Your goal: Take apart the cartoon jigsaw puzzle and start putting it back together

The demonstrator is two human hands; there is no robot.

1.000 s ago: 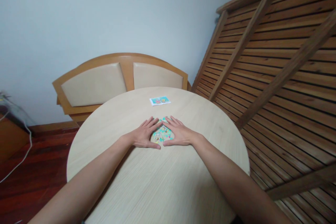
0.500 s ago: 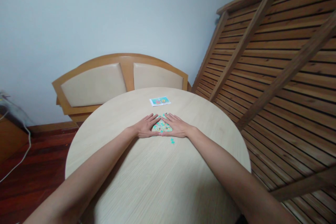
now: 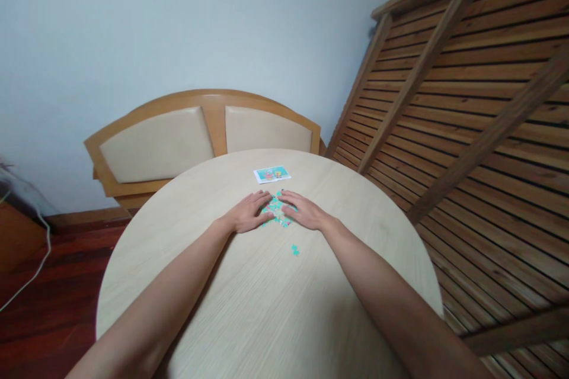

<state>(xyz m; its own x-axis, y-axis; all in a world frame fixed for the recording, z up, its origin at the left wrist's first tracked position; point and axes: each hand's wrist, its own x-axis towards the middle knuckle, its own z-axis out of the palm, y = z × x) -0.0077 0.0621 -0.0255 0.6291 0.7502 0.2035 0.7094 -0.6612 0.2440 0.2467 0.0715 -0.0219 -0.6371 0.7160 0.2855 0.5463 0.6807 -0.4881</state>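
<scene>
Around one heap of pieces (image 3: 276, 205), too small to count, the person has two hands: left hand (image 3: 249, 212) at nine o'clock, right hand (image 3: 304, 211) at three. One card (image 3: 272, 174) lies at twelve, one or two stray pieces (image 3: 295, 250) at five, all on one table (image 3: 253, 308).

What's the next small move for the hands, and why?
Probably bring the right hand back to the stray teal pieces and slide them to the pile. They lie apart from it, on the person's side, closer to the right hand than to the left hand, and neither hand appears to grip anything.
</scene>
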